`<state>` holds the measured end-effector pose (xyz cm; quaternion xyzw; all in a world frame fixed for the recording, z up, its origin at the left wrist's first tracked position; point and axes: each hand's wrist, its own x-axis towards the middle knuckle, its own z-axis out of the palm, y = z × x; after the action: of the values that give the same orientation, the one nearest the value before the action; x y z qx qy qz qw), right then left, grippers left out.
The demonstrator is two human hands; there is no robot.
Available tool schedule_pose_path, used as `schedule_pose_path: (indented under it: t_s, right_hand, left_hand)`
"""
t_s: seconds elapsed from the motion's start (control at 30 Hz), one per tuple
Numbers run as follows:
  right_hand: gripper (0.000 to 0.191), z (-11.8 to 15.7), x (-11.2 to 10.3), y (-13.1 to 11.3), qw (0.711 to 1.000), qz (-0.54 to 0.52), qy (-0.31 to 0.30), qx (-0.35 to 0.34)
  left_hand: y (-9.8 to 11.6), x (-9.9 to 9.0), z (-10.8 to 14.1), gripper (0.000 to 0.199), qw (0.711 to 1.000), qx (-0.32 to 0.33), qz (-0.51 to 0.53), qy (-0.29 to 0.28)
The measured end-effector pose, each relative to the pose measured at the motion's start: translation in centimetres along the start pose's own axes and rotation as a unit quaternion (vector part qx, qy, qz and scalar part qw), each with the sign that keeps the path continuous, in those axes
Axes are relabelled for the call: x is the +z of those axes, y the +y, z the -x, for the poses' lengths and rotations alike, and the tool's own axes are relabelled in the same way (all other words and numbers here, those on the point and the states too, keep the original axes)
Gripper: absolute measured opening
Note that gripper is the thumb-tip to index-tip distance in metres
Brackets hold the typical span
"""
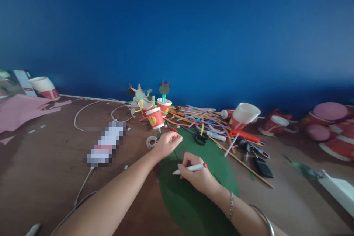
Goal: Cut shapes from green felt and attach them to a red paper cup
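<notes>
My right hand grips a white marker with a red end, its tip angled down to the left just over a green paper sheet with a rounded edge. My left hand is closed above the sheet's upper left, and a small red marker cap shows at its fingers. Dark lines run across the green paper near both hands. Just beyond the left hand, a red and white paper cup stands tilted. Black-handled scissors lie at the sheet's far edge.
A tape roll and a phone on a cable lie to the left. Coloured strips pile up at the back, beside cups with paper animal figures. Rightward are a red cutter, a wooden stick and keys.
</notes>
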<state>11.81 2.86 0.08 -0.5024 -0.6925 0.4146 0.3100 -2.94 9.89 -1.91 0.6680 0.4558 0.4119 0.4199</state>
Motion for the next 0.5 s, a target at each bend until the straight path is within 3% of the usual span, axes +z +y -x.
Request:
schedule_pose_path:
  t_s: [0.5]
  right_hand:
    - [0.02, 0.0, 0.13, 0.34, 1.0, -0.014, -0.024, 0.006]
  left_hand:
    - [-0.47, 0.12, -0.14, 0.028, 1.0, 0.009, -0.001, 0.002]
